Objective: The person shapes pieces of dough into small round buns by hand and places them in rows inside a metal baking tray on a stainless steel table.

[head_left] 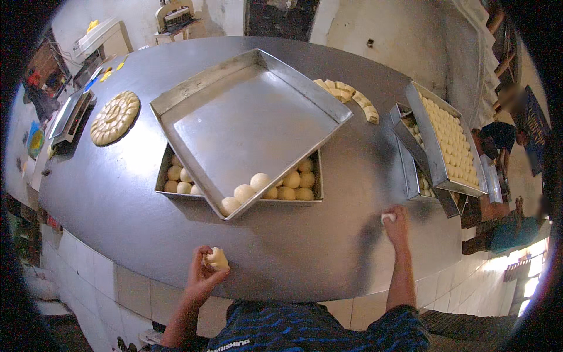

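Observation:
My left hand (205,273) grips a pale piece of dough (217,258) near the front edge of the steel table. My right hand (396,223) is closed around a small white lump (387,218), perhaps dough, at the front right. Ahead, a square metal tray (240,120) lies askew on a second tray (318,193) full of dough balls. A few balls (244,193) sit along the upper tray's near side.
Cut dough rounds (115,117) and segments (368,111) lie on the steel table (328,234). Stacked trays (451,141) of small dough pieces stand at right; a scale (70,114) at left. People (498,138) (522,237) are beyond the right side.

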A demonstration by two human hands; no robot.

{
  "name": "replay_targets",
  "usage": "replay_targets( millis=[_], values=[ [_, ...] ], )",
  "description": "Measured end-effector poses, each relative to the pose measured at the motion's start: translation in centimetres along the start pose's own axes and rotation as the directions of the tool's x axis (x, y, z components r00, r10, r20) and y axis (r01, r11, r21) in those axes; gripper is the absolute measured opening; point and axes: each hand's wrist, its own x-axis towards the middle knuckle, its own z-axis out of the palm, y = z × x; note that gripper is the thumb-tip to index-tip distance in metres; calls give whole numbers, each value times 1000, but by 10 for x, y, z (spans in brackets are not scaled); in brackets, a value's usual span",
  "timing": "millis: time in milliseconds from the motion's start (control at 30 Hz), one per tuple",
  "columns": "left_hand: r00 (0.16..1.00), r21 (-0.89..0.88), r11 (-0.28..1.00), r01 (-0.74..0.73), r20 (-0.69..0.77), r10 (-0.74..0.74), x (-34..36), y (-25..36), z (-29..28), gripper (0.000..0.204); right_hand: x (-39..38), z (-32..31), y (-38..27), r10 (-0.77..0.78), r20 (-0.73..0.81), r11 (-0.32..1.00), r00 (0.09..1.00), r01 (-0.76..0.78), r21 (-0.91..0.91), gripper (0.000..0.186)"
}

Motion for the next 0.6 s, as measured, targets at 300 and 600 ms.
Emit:
replay_targets(
  millis=[300, 600],
  values=[
    [991, 216, 973, -86, 117, 61, 2, -23, -29, 25, 70, 85, -292, -504, 389, 846, 771, 532, 42, 44],
    [863, -569, 790, 228, 494, 106, 1, 2, -14, 64, -75, 109, -268, -799, 44, 582, 599, 754, 303, 32]
  ],
)
